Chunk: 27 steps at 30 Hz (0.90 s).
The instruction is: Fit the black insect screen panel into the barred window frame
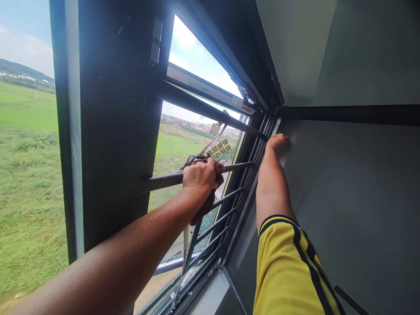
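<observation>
My left hand is closed around a dark red cloth, pressing it onto a horizontal metal guard bar of the open window. The cloth hangs down below my fist. My right hand reaches far up and rests flat against the dark window frame at its upper right corner, holding nothing. A yellow sleeve with dark stripes covers my right upper arm.
Several more guard bars run below. The sash is tilted outward, with a printed sticker on the glass. A wide dark mullion stands at left, a grey wall at right. Fields lie outside.
</observation>
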### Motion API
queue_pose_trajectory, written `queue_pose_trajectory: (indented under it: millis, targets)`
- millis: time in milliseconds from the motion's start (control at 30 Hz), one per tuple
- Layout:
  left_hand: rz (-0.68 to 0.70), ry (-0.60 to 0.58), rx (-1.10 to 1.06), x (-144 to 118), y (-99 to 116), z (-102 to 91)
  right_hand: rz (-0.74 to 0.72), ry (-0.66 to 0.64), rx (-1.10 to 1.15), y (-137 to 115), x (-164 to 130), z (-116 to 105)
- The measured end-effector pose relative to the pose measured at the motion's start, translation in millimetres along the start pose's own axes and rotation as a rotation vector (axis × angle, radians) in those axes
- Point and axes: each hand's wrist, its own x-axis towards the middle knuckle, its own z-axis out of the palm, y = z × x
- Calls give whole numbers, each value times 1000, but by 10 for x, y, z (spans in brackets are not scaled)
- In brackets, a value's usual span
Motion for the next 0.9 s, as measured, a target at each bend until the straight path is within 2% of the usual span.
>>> queue_pose_trajectory:
  millis: [167, 533, 733, 833, 900]
  targets:
    - [0, -8, -3, -5, 3, -27, -58, 18, 28, 69, -12, 38]
    - [-6, -3, -7, 15, 4, 0, -223, -23, 182, 422, 18, 165]
    - [-12, -19, -21, -6, 13, -33, -120, -139, 283, 470, -75, 116]
    - [-6, -19, -13, -2, 11, -27, -92, -137, 233, 467, -71, 83]
    - [-1, -20, -10, 3, 8, -18, -166, -157, 83, 443, -36, 64]
